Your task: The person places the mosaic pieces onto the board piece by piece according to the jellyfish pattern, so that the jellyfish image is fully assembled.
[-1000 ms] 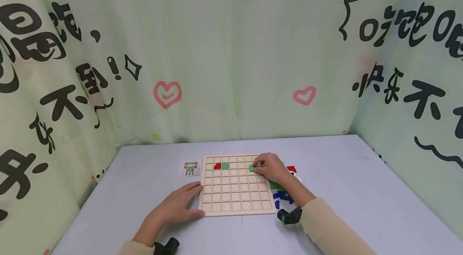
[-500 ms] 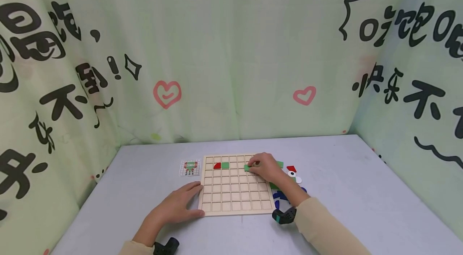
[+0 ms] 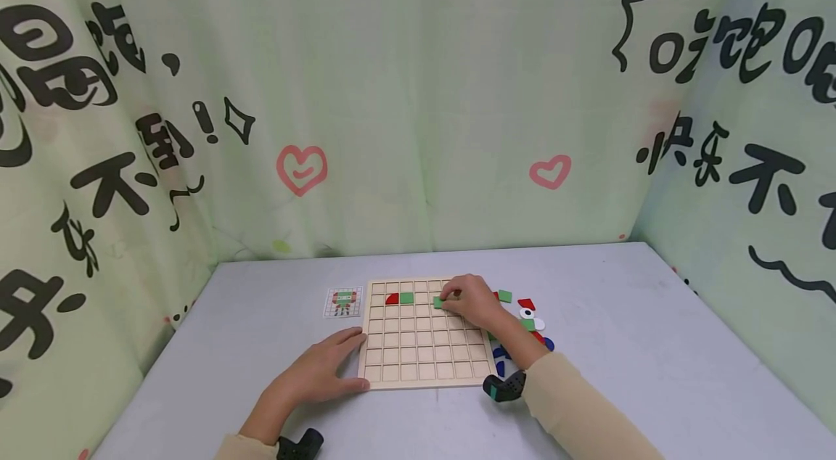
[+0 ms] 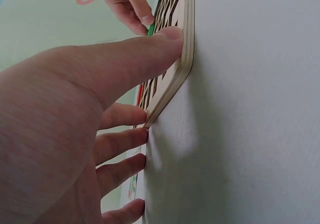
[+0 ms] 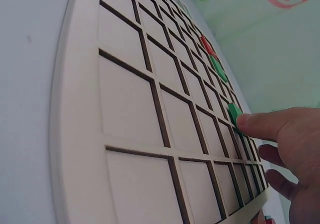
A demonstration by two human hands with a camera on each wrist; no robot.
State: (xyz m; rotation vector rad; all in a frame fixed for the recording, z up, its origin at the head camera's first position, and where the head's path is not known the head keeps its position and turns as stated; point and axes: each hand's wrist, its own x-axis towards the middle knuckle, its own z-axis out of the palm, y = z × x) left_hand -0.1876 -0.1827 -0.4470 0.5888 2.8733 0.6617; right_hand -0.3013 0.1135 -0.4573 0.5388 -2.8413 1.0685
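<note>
A wooden grid board (image 3: 408,355) lies on the table. In its second row from the back sit a red rounded tile (image 3: 392,299) and, directly to its right, a green square tile (image 3: 407,298). My right hand (image 3: 475,302) pinches another green square tile (image 3: 437,303) between thumb and fingers, low over the same row, some cells to the right; the right wrist view shows this held tile (image 5: 233,113) close at the grid. My left hand (image 3: 318,371) rests at the board's left side, thumb on the near corner and fingers spread along the edge.
A small picture card (image 3: 342,302) with a robot-like figure lies beyond the board's left edge. Loose pieces are scattered right of the board, partly behind my right forearm: a green tile (image 3: 505,296), a red piece (image 3: 525,304), an eye disc (image 3: 527,313) and several blue ones (image 3: 500,367).
My right hand has slid left along the second row with the green tile, uncovering more loose pieces on the right. The left hand and the board have stayed put.
</note>
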